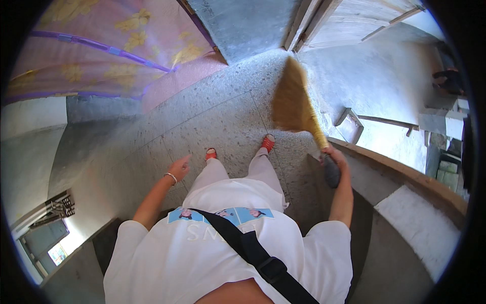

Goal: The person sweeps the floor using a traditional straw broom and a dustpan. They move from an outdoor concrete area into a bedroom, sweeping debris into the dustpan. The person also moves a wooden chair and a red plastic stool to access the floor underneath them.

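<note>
Floor (212,116): speckled grey terrazzo with thin dividing lines, running from the person's feet to the far doorway; a smoother grey stretch lies to the far right.
Bedding (101,45): pink cloth with yellow flowers and purple piping, far left, draped at the floor's edge.
Low wall (405,175): curved ledge with a brown top, at the right, just beside the broom hand.
Grass broom (296,104): tan fan of soft bristles, blurred by motion, bound into a dark grip; sits right of centre, just beyond the right foot.
Broom, long axis: runs from the grip at near right up and away to the far left; the bristle tip points toward the far doorway, head tilted leftward. Whether the bristles touch the floor I cannot tell.
Right hand (335,158): clenched round the broom's neck where the bristles meet the dark grip.
Left hand (179,166): holding nothing, fingers loosely released, a thin bangle at the wrist, hanging over the floor to the left of the legs.
Sandals (267,143): red, one on each foot, planted on the terrazzo.
Step in hand: judged a sweeping stroke across the floor ahead of the feet.
Next move calls for: likely drawing the bristles low along the terrazzo, wrist steady, clear of the right foot and the low wall.
</note>
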A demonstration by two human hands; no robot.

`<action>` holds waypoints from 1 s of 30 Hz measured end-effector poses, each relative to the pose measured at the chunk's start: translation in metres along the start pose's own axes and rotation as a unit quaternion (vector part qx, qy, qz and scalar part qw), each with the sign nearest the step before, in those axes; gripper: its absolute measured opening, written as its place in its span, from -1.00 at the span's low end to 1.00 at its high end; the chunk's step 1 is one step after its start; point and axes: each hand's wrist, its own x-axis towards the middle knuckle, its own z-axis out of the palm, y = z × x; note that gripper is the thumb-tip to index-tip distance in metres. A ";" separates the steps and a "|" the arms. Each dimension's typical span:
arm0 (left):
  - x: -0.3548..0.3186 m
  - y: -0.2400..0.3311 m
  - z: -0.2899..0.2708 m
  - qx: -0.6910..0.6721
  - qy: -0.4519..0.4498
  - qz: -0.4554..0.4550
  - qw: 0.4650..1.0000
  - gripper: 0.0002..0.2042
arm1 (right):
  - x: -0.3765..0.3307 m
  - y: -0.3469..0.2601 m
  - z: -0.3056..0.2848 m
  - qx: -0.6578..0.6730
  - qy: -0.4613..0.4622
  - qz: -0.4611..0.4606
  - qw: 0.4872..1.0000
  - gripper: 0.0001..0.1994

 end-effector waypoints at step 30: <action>0.039 0.104 0.054 -0.033 0.008 0.046 0.998 -0.51 | 0.059 0.020 0.016 -0.415 0.408 -0.134 0.802 -0.29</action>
